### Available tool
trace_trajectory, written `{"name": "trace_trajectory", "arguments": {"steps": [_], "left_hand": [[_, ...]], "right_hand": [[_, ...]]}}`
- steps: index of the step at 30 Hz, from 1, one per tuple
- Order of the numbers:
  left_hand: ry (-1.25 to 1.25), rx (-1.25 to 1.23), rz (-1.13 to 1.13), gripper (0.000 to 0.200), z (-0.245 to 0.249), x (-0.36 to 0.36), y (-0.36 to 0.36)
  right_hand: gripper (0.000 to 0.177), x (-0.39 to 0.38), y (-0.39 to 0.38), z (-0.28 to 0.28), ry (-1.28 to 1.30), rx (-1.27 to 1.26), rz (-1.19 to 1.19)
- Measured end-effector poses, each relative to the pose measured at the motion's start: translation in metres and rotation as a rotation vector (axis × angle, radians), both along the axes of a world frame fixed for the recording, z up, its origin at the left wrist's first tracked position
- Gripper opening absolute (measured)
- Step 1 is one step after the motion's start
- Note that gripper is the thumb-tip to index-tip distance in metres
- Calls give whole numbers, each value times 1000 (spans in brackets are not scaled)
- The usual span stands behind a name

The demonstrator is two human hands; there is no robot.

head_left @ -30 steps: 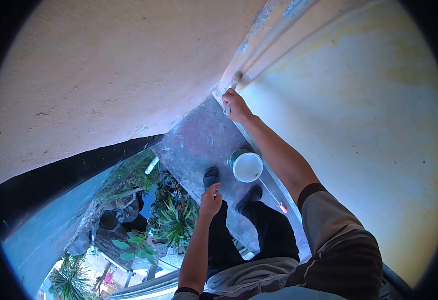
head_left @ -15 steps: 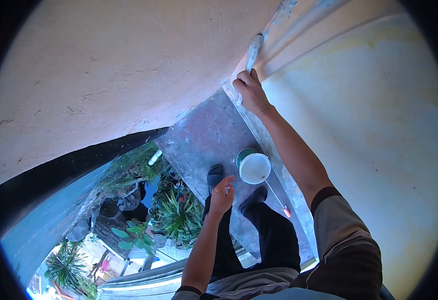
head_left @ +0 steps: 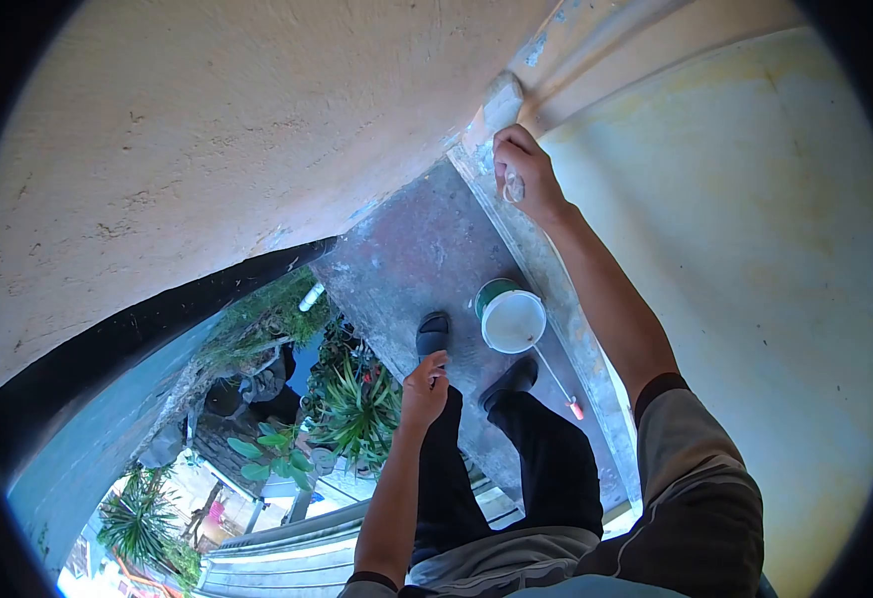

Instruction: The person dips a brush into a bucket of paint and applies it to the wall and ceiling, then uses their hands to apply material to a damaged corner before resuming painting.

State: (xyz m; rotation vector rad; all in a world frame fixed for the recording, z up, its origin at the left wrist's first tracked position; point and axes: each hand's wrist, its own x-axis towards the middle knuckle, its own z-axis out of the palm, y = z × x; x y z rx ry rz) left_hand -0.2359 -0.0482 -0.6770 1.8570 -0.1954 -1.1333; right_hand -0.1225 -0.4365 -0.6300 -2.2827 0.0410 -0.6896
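Note:
My right hand [head_left: 528,177] is wrapped round the handle of a paintbrush [head_left: 502,100], a wide brush with a pale, paint-covered head. The brush head lies against the corner where the peach wall [head_left: 257,130] meets the door-side trim. My left hand [head_left: 423,391] hangs over my leg with nothing in it, its fingers loosely bent and apart. Below and between the hands stands a green bucket [head_left: 491,291] with a white rim, whitish inside. A thin rod with an orange-red handle [head_left: 576,410] lies on the floor beside it.
My sandalled feet [head_left: 434,334] stand on a narrow, worn concrete ledge [head_left: 396,249]. Its left side drops to potted plants [head_left: 356,419] and a yard below. A pale yellowish panel [head_left: 735,249] rises on the right, with a low sill [head_left: 491,199] along its foot.
The brush has turned, showing its broad face, and its head has shifted slightly left and down along the corner. My right hand has moved a little right; the left has dropped slightly left.

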Motion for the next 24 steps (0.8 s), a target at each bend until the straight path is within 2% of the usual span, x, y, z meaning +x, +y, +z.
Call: {"name": "trace_trajectory", "arguments": {"steps": [2, 4, 7, 9, 11, 15, 21, 24], "left_hand": [[-25, -27, 56, 42, 6, 4, -9], [-13, -45, 80, 42, 9, 4, -21], [30, -46, 47, 42, 9, 1, -35], [68, -40, 13, 43, 3, -12, -42], [86, -32, -6, 43, -7, -27, -45], [130, -10, -45, 45, -24, -64, -42], [154, 13, -40, 45, -48, -109, -24], [143, 23, -52, 45, -56, -121, -16]], "right_hand": [[29, -28, 5, 36, -68, -171, -7], [31, -62, 32, 54, -144, -92, -102], [26, -141, 74, 36, 74, 177, -90], [22, -204, 102, -8, 244, 372, -151], [22, -251, 128, -40, 351, 459, -243], [23, -324, 159, -107, 488, 392, -247], [26, -359, 163, -229, 593, 333, -189], [23, -359, 166, -273, 746, 328, -178]]}}
